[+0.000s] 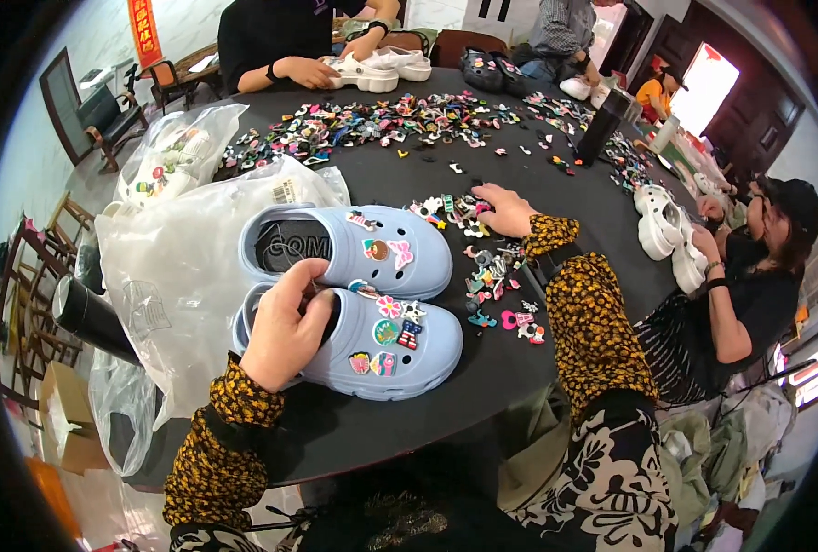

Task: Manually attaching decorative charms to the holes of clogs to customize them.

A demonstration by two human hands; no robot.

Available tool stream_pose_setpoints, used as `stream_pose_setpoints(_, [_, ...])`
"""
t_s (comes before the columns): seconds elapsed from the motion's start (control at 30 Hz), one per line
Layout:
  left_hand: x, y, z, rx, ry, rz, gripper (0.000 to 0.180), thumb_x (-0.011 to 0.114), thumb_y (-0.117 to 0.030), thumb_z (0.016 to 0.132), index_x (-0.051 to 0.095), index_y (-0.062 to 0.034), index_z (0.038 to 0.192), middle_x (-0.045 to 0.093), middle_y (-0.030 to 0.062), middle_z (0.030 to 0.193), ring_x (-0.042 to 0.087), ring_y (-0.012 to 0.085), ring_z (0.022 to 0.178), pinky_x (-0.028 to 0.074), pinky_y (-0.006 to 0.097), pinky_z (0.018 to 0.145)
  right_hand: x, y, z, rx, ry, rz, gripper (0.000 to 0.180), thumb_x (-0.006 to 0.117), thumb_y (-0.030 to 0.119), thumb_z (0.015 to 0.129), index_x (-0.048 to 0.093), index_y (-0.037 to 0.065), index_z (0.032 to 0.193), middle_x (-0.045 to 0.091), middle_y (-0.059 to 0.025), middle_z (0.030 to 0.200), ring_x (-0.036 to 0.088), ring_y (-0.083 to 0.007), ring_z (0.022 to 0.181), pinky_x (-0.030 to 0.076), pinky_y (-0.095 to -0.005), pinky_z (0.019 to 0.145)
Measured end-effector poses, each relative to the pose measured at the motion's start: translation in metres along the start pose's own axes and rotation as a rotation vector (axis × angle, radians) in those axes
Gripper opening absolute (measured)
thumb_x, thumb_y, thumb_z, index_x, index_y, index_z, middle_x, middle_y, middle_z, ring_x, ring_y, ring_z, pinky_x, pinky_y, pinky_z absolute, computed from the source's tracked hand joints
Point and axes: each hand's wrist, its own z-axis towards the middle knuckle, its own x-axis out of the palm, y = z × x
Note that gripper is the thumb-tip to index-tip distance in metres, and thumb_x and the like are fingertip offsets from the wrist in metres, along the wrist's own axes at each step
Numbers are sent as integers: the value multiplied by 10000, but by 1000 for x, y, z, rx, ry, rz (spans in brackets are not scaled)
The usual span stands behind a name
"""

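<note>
Two light blue clogs lie side by side on the black table before me, toes to the right. The near clog (436, 348) carries several colourful shoe charms. The far clog (335, 241) has fewer, among them a pink butterfly, and some of its holes are bare. My left hand (285, 327) is closed on the clogs' adjoining rims, over the near one's opening. Beyond their toes, my right hand (508, 210) reaches into a small pile of loose charms (453, 208), fingers apart and touching the pile. Nothing shows in its grasp. More charms (491, 273) lie nearer me.
A large charm heap (381, 127) spreads across the table. Clear plastic bags (183, 276) and a black bottle (91, 313) stand left. A dark tumbler (604, 124) rises far right. Other people handle white clogs (367, 75) opposite and white clogs (668, 235) at right.
</note>
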Motion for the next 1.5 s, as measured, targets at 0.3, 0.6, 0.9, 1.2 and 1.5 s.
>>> stream_pose_setpoints(0.3, [0,6,2,37,-22,24,253,559,-45,814,543,13,1060,590,139,761,580,224,669,463,300,632,-19,2,-30,-283,60,254,209,560,14,758,642,35,948,640,-155,978,594,-299,971,462,-361,854])
stream_pose_setpoints(0.6, [2,-1,1,43,-12,46,248,540,-29,820,532,23,1063,577,128,748,566,196,665,456,290,638,-59,-9,-76,86,104,449,312,400,-63,720,646,-23,908,665,-137,845,635,-228,640,520,-334,587])
stream_pose_setpoints(0.9, [1,4,0,58,-29,39,255,538,-33,821,535,22,1069,583,132,754,567,197,664,455,297,631,-59,24,-54,60,33,345,301,482,31,769,625,-15,1030,642,-192,1018,629,-289,933,474,-352,839])
stream_pose_setpoints(1.2, [1,2,1,22,8,18,286,536,-40,834,513,35,1108,595,93,811,549,128,716,448,262,677,7,16,-1,-191,-145,94,357,501,26,737,617,30,1075,620,-198,1019,579,-341,1006,458,-383,868])
stream_pose_setpoints(1.5, [-1,1,1,28,-10,48,265,560,-35,812,537,22,1070,597,146,771,592,220,694,466,306,650,-26,26,-25,-190,-7,370,229,637,106,703,656,-5,902,641,-126,734,631,-243,720,484,-339,660])
